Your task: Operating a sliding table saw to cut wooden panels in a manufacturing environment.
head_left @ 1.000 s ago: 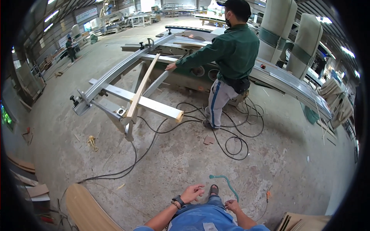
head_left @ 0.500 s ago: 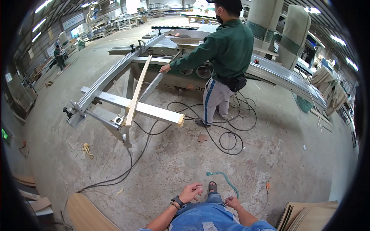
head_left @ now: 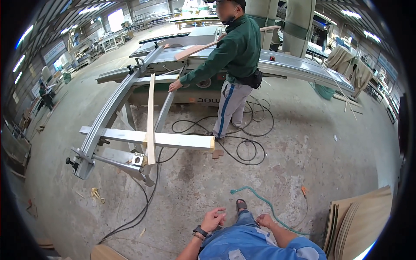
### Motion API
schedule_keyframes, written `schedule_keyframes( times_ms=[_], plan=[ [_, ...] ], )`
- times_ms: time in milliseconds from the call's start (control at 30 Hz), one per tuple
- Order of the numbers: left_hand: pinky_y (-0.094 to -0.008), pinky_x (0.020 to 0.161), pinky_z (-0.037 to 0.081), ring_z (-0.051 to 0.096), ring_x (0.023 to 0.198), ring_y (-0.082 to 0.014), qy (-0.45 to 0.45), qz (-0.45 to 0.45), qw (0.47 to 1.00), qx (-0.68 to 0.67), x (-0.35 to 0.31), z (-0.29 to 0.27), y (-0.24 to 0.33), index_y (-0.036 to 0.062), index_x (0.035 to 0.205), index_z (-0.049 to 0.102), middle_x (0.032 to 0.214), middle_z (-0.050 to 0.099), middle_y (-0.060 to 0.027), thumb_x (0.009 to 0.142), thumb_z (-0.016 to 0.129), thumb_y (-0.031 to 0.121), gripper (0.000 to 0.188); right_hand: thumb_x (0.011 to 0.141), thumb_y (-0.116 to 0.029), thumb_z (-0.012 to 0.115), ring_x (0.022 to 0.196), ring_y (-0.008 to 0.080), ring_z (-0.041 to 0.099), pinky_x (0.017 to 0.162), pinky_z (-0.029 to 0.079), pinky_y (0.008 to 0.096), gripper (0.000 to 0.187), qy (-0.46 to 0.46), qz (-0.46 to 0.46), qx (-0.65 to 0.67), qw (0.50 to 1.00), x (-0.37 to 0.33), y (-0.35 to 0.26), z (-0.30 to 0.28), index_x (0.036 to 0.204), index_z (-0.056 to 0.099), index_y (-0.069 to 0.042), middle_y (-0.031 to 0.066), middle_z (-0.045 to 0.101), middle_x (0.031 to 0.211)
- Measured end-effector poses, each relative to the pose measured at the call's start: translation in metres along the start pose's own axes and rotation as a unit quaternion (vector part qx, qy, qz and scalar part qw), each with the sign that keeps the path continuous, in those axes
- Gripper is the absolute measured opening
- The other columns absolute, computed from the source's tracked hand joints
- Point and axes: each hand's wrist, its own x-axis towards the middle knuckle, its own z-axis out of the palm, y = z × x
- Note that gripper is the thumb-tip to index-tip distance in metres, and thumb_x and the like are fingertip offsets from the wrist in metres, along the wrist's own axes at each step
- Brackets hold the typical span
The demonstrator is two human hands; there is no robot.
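My left hand (head_left: 213,219) hangs in front of my body with its fingers loosely bent and apart, holding nothing. A dark watch (head_left: 200,230) is on that wrist. My right hand (head_left: 265,220) is beside my thigh, fingers curled in; whatever may be inside them is hidden. Nearest to it on the floor lies a green hose (head_left: 261,198). Ahead, a co-worker in a green jacket (head_left: 239,47) rests one hand (head_left: 175,86) on the metal frame of a sliding table saw (head_left: 167,102). A wooden board (head_left: 197,50) lies slantwise at the co-worker's chest, above the saw.
A long wood strip (head_left: 151,117) lies across a white crossbar (head_left: 182,139) of the saw's frame. Black cables (head_left: 149,197) loop over the floor. Curved wood panels (head_left: 357,221) stand at my lower right, another panel (head_left: 106,252) at lower left. An orange-ended cord (head_left: 304,190) lies on the right.
My view has shifted a little, and the saw appears nearer the left. The co-worker now has the wooden board raised at the chest. Both my hands stay in nearly the same pose.
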Motion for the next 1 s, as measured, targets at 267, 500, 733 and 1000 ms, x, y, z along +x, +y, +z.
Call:
schedule_keyframes(
  times_ms=[267, 500, 733, 1000],
  plan=[
    [-0.0246, 0.055, 0.051, 0.058, 0.061, -0.0082, 0.002, -0.008, 1.000, -0.017, -0.001, -0.001, -0.005, 0.0027, 0.120, 0.055, 0.072, 0.063, -0.0054, 0.089, 0.062, 0.018, 0.035, 0.082, -0.023, 0.061, 0.071, 0.0179, 0.068, 0.062, 0.053, 0.0299, 0.029, -0.021, -0.016, 0.005, 1.000, 0.006, 0.000, 0.003, 0.100, 0.066, -0.002, 0.0108, 0.070, 0.084],
    [-0.0251, 0.056, 0.052, 0.059, 0.063, -0.0089, 0.005, 0.001, 1.000, -0.007, -0.004, -0.001, -0.014, 0.0019, 0.120, 0.055, 0.072, 0.063, -0.0051, 0.089, 0.062, 0.018, 0.036, 0.081, -0.026, 0.062, 0.069, 0.0176, 0.067, 0.064, 0.052, 0.0300, 0.032, -0.016, -0.021, 0.016, 1.000, 0.009, -0.006, 0.006, 0.100, 0.067, -0.001, 0.0097, 0.070, 0.081],
    [-0.0253, 0.056, 0.052, 0.060, 0.063, -0.0097, -0.005, 0.004, 1.000, -0.006, -0.010, -0.005, -0.015, 0.0021, 0.121, 0.053, 0.072, 0.064, -0.0054, 0.090, 0.062, 0.018, 0.037, 0.080, -0.027, 0.062, 0.069, 0.0183, 0.067, 0.065, 0.053, 0.0300, 0.033, -0.019, -0.032, 0.002, 0.999, 0.008, -0.009, 0.009, 0.100, 0.067, -0.001, 0.0098, 0.070, 0.080],
    [-0.0249, 0.053, 0.050, 0.061, 0.061, -0.0102, -0.004, -0.005, 1.000, -0.010, -0.015, -0.004, -0.004, 0.0031, 0.121, 0.053, 0.072, 0.064, -0.0058, 0.089, 0.062, 0.018, 0.037, 0.081, -0.024, 0.063, 0.067, 0.0173, 0.067, 0.064, 0.053, 0.0288, 0.029, -0.016, -0.010, 0.021, 1.000, 0.002, -0.013, 0.009, 0.096, 0.067, -0.001, 0.0098, 0.069, 0.078]
  ],
)
